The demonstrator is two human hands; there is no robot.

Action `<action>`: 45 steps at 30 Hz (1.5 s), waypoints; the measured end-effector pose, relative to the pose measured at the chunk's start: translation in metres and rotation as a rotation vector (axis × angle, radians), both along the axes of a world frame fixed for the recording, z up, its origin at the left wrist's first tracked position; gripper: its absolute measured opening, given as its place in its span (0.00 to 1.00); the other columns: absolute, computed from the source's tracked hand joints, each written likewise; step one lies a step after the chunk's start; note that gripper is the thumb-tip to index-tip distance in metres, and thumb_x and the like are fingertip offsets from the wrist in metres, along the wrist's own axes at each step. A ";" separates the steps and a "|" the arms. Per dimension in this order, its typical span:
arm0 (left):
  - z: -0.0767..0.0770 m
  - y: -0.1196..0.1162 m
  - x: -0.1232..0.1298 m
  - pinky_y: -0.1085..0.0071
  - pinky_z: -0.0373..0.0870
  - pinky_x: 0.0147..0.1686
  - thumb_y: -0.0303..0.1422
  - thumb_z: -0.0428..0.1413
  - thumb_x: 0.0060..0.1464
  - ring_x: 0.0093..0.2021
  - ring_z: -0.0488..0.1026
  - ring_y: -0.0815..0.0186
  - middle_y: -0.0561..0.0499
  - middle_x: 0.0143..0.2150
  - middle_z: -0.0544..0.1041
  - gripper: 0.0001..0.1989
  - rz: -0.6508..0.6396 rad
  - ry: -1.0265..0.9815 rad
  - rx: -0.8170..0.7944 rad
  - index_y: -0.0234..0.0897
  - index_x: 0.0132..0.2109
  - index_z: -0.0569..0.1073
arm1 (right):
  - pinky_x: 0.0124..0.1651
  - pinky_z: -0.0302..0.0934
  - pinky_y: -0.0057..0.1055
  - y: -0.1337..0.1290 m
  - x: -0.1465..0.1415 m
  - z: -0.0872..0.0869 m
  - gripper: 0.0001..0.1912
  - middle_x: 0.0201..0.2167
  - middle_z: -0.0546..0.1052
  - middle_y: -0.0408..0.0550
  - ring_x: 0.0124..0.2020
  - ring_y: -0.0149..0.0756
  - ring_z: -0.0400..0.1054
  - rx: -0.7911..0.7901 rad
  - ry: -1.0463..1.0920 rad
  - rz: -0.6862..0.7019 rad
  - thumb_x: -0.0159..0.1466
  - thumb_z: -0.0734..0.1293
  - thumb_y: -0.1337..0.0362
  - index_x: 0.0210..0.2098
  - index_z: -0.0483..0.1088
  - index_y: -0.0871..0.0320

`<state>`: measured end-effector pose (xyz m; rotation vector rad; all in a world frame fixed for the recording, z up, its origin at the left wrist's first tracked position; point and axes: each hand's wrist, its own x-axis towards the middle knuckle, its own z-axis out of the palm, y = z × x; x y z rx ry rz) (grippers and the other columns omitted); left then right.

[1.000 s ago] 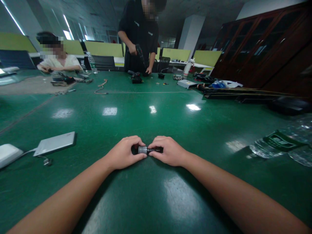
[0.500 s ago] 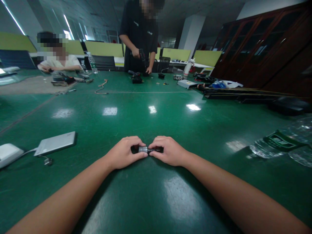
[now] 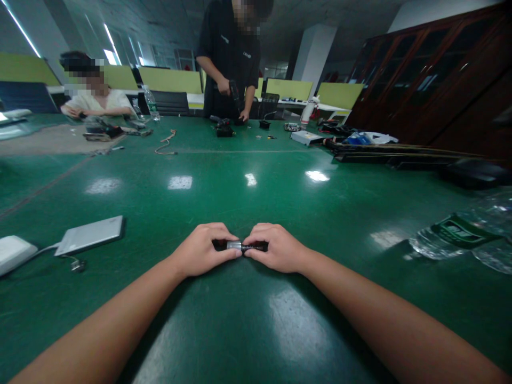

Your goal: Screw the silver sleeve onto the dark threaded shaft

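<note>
At the near middle of a glossy green table [image 3: 248, 205], two bare hands meet. The person's left hand [image 3: 205, 249] grasps a small silver cylinder [image 3: 234, 246] between thumb and fingers. The right hand [image 3: 276, 248] pinches a thin dark rod [image 3: 255, 247] the same way. Rod and cylinder lie in one level line, end to end between the hands; whether they are joined is too small to tell.

To the left, a flat silver box [image 3: 91, 234] rests near a rounded white device [image 3: 15, 253], with a pale cable [image 3: 48, 248] between them. To the right, a clear bottle [image 3: 462, 232] with a green label lies on its side.

Across the table, a standing person [image 3: 230, 53] in a black shirt holds a dark tool [image 3: 234, 93]. A seated person [image 3: 96, 101] in a pale top is at the far left.
</note>
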<state>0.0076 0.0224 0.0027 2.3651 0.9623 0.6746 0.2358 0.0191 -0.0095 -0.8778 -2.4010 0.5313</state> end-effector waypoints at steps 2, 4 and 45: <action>0.000 0.000 0.000 0.71 0.69 0.37 0.39 0.61 0.57 0.36 0.76 0.65 0.48 0.35 0.79 0.12 -0.001 -0.001 -0.013 0.39 0.44 0.82 | 0.41 0.63 0.31 0.000 0.000 0.000 0.07 0.32 0.79 0.48 0.35 0.35 0.71 -0.005 -0.003 -0.004 0.61 0.70 0.67 0.39 0.78 0.59; 0.000 0.000 0.000 0.71 0.69 0.37 0.39 0.61 0.57 0.36 0.76 0.65 0.48 0.35 0.79 0.12 0.003 -0.001 -0.021 0.39 0.44 0.82 | 0.41 0.63 0.31 0.000 0.000 0.001 0.07 0.32 0.79 0.48 0.35 0.35 0.71 -0.011 -0.004 -0.004 0.61 0.70 0.67 0.39 0.78 0.59; -0.001 0.000 -0.001 0.70 0.69 0.37 0.40 0.60 0.57 0.35 0.75 0.65 0.49 0.35 0.79 0.11 0.035 0.011 0.002 0.40 0.43 0.82 | 0.38 0.61 0.31 0.003 0.007 0.005 0.05 0.27 0.76 0.45 0.31 0.33 0.69 -0.013 -0.021 -0.034 0.57 0.70 0.69 0.35 0.77 0.58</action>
